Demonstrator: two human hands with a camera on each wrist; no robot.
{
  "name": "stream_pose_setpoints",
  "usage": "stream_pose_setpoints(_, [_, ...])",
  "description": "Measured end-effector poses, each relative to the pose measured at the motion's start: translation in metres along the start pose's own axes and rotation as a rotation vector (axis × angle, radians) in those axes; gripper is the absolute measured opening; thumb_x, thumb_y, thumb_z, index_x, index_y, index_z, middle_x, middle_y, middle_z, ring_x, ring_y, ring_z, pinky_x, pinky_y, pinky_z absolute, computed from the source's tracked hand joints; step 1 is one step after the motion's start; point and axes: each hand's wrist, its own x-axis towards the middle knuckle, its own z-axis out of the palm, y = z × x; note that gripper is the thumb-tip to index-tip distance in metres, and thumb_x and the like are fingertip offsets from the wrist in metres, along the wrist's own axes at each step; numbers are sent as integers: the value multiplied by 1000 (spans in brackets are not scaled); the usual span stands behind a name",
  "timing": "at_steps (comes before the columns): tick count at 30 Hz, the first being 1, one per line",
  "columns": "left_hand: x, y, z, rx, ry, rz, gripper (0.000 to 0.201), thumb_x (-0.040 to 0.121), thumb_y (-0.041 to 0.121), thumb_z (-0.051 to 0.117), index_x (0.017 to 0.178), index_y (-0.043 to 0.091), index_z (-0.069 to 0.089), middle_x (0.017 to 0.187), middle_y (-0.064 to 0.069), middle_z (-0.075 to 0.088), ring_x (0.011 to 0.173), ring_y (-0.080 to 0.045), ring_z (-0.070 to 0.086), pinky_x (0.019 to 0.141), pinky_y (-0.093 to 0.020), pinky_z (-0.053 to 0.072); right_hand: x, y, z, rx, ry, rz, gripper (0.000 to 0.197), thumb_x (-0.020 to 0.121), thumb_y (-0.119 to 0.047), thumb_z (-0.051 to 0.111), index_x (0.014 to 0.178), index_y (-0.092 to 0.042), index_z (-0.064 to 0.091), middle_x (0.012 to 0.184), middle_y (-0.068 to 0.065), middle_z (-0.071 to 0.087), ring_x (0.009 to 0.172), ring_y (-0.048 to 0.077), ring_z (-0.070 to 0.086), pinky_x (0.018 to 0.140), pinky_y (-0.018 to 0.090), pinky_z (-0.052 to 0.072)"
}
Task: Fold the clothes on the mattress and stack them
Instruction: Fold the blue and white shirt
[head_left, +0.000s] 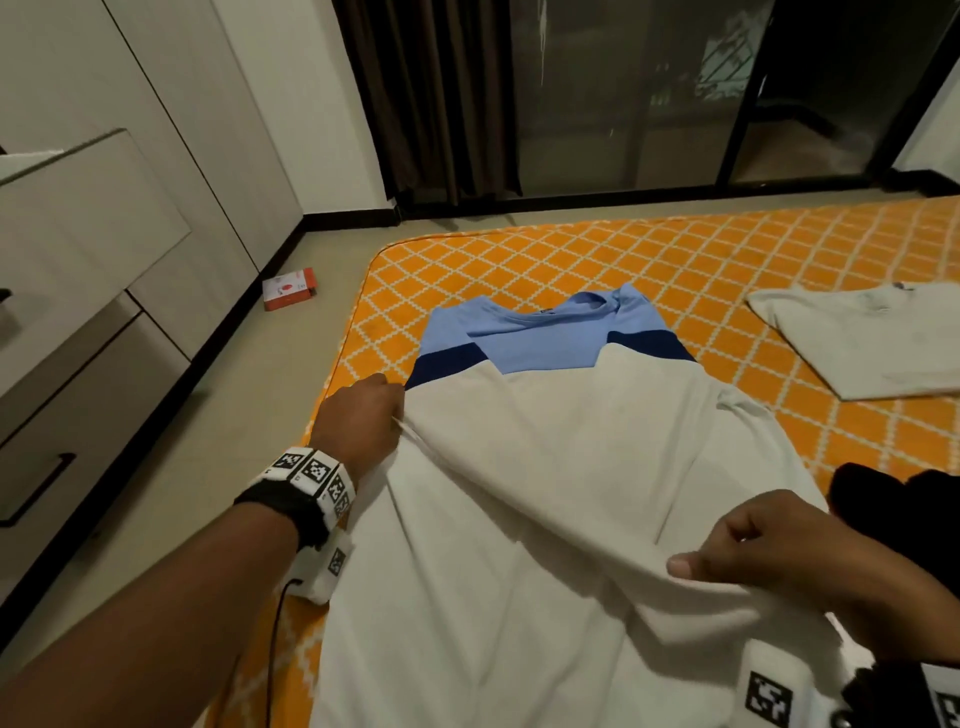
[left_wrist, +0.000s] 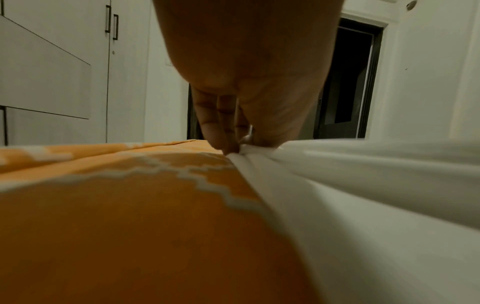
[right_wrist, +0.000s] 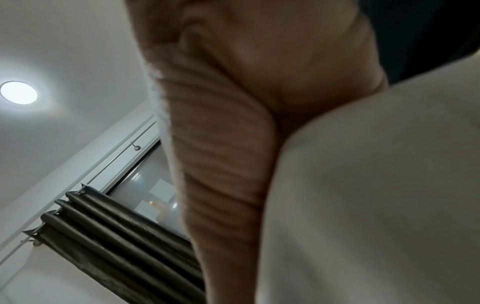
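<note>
A white shirt (head_left: 545, 467) with a light blue top and navy bands lies spread on the orange patterned mattress (head_left: 571, 249). My left hand (head_left: 363, 415) pinches its left edge just below the navy band; the left wrist view shows the fingers (left_wrist: 221, 131) closed on the white cloth (left_wrist: 363, 185) at the mattress surface. My right hand (head_left: 769, 551) grips a raised fold of the shirt near its lower right. In the right wrist view only the palm (right_wrist: 246, 102) and white fabric (right_wrist: 376, 195) show. A folded white garment (head_left: 857, 338) lies at the far right.
A dark garment (head_left: 893, 499) sits at the right, beside my right hand. An orange and white box (head_left: 289, 289) lies on the floor left of the mattress. Drawers and cupboards (head_left: 93, 260) line the left wall; a curtain (head_left: 431, 93) and glass door (head_left: 623, 93) stand beyond.
</note>
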Motion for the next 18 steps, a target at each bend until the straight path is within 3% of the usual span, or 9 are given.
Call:
stream_pose_setpoints(3, [-3,-9,0,-29,51,32,9,81,22,69,79,29,63,82,5,62,76,-25,62,59,-35,50,-4,1,-8,12,-85,-5,50,54,-39,98,50,-10,57,55,9,39,50,16,35,47,25,28])
stream_pose_setpoints(5, [-4,-16,-1,-5,76,100,7,81,27,70,79,29,64,84,7,62,75,-23,62,57,-34,49,-4,5,-10,48,-88,-54,52,57,-35,97,50,-12,51,56,12,39,51,17,38,54,26,35])
stream_pose_setpoints(7, [-3,-23,-1,59,92,207,9,82,28,72,81,28,63,90,7,60,75,-24,62,52,-32,46,-5,7,-8,127,-68,-104,54,65,-32,95,55,-12,46,60,20,43,58,23,48,72,35,49])
stream_pose_setpoints(8, [-3,-25,-1,90,95,259,11,81,27,73,82,26,62,93,6,60,76,-25,62,49,-32,45,-5,8,-7,175,-70,-135,58,68,-38,95,57,-13,43,63,20,37,60,25,42,95,44,54])
stream_pose_setpoints(9, [-1,-27,-1,118,95,305,13,79,26,75,83,23,62,95,4,60,79,-26,62,47,-31,44,-5,9,-6,218,-78,-159,63,66,-46,94,59,-15,40,66,17,30,61,24,31,77,39,19])
stream_pose_setpoints(10, [0,-28,0,138,87,347,15,78,24,75,84,21,62,97,2,61,81,-26,62,46,-32,45,-5,8,-6,250,-79,-162,64,65,-50,92,60,-16,38,70,16,25,62,23,24,62,40,24])
stream_pose_setpoints(12, [1,-29,-1,141,31,423,13,76,24,72,85,20,63,101,4,66,88,-26,63,50,-36,50,-5,7,-6,308,-61,-128,53,75,-37,86,59,-18,39,73,17,24,60,21,21,62,39,15])
stream_pose_setpoints(15, [5,-30,-9,13,-99,443,26,75,46,57,84,25,70,105,9,74,92,-21,69,67,-37,56,-4,8,-7,303,-58,-52,36,77,-24,89,67,-13,56,63,16,48,52,22,42,50,27,26])
stream_pose_setpoints(18, [22,-21,-23,-83,-173,336,58,83,72,38,88,29,77,85,8,74,79,-16,67,68,-37,54,-9,6,-7,124,-92,-23,44,64,-28,98,91,-7,71,66,7,70,57,16,62,50,25,45])
